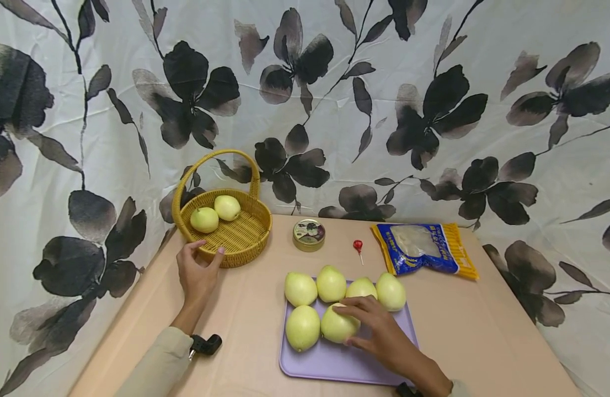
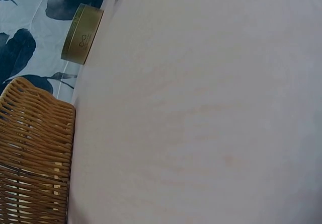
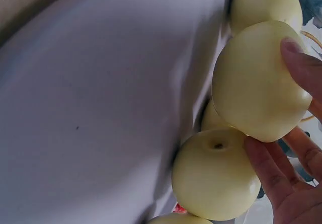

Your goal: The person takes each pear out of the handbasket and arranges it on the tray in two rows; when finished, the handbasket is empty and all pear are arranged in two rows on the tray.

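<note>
My right hand holds a pale green-yellow pear in the front row on the purple tray. In the right wrist view the thumb lies on one side of this pear, with fingers on the other side beside a neighbouring pear. At the near rim of the yellow wicker basket, my left hand grips with fingers and thumb. Two pears lie in the basket. Only the woven side of the basket shows in the left wrist view, the hand out of sight.
Several other pears sit on the tray. Behind it are a round gold tin, a red lollipop and a blue-and-yellow plastic packet. A floral cloth hangs along the table's back edge.
</note>
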{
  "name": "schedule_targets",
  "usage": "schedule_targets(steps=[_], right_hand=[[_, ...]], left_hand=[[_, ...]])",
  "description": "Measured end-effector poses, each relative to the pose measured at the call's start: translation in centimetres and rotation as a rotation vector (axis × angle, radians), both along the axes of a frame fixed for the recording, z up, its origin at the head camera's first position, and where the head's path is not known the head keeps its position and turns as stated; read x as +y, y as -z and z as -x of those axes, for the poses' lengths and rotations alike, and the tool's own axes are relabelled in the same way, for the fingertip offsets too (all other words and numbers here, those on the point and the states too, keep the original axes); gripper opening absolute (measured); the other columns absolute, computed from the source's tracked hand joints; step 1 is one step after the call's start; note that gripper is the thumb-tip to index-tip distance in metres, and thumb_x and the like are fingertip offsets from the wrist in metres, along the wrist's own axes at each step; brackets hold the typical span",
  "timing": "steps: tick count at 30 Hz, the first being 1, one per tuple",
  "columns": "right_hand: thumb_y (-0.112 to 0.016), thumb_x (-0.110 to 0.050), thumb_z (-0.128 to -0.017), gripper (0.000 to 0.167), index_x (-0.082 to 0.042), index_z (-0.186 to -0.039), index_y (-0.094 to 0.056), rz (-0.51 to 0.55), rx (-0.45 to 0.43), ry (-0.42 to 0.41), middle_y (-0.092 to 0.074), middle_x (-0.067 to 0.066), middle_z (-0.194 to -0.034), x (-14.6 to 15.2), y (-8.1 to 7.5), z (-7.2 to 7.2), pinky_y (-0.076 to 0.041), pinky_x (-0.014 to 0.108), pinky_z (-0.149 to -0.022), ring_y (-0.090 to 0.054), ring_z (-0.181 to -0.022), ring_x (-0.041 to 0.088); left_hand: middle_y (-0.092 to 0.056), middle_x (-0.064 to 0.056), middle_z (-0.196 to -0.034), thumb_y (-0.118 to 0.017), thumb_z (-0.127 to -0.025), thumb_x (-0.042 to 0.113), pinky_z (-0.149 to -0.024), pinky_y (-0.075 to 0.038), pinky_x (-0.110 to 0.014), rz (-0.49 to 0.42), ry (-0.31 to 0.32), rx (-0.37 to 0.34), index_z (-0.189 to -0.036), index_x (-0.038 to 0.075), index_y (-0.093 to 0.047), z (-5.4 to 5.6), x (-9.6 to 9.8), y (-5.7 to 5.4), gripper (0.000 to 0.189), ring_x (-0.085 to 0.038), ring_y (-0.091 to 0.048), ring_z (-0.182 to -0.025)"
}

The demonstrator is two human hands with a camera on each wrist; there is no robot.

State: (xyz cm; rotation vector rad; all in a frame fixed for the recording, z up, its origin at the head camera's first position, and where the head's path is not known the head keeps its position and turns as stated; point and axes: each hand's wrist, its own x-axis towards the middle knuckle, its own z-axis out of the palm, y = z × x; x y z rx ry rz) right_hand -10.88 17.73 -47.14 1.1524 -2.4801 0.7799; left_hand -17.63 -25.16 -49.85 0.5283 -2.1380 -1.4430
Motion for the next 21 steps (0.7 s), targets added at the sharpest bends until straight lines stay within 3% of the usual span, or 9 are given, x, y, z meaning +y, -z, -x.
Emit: schedule_targets(steps=[5, 12, 21], right_hand=[[-0.099, -0.021, -0.065, 0.076, -0.021, -0.136, -0.072, -0.044, 0.029, -0.013, -0.069, 0.003, -0.138, -0.4, 0.4, 0.3, -0.057, 0.043, -0.098, -0.062, -0.122, 0.02], [-0.101, -0.018, -0.064, 0.08, -0.024, -0.137, -0.07, -0.053, 0.004, 0.002, -0.067, 0.002, -0.143, -0.4, 0.3, 0.2, -0.057, 0.045, -0.101, -0.062, -0.127, 0.02], [-0.1, -0.022, -0.068, 0.072, -0.024, -0.135, -0.072, 0.018, -0.068, 0.019, -0.068, 0.001, -0.143, -0.8, -2.4, 0.8, -0.055, 0.05, -0.106, -0.062, -0.131, 0.021]], left_hand=[[-0.039, -0.019, -0.153, -0.081, -0.095, 0.036, -0.116, -0.042, -0.058, -0.002, -0.003, 0.001, -0.14, 0.012, -0.053, 0.0, -0.1, 0.0, 0.058, -0.041, -0.044, -0.147], [-0.038, -0.02, -0.154, -0.079, -0.096, 0.038, -0.113, -0.045, -0.057, -0.001, -0.005, 0.005, -0.14, 0.011, -0.052, 0.0, -0.1, 0.0, 0.059, -0.041, -0.045, -0.147], [-0.038, -0.019, -0.154, -0.08, -0.096, 0.036, -0.111, -0.048, -0.056, -0.017, 0.0, 0.006, -0.141, 0.012, -0.052, 0.0, -0.1, 0.1, 0.058, -0.039, -0.044, -0.148]])
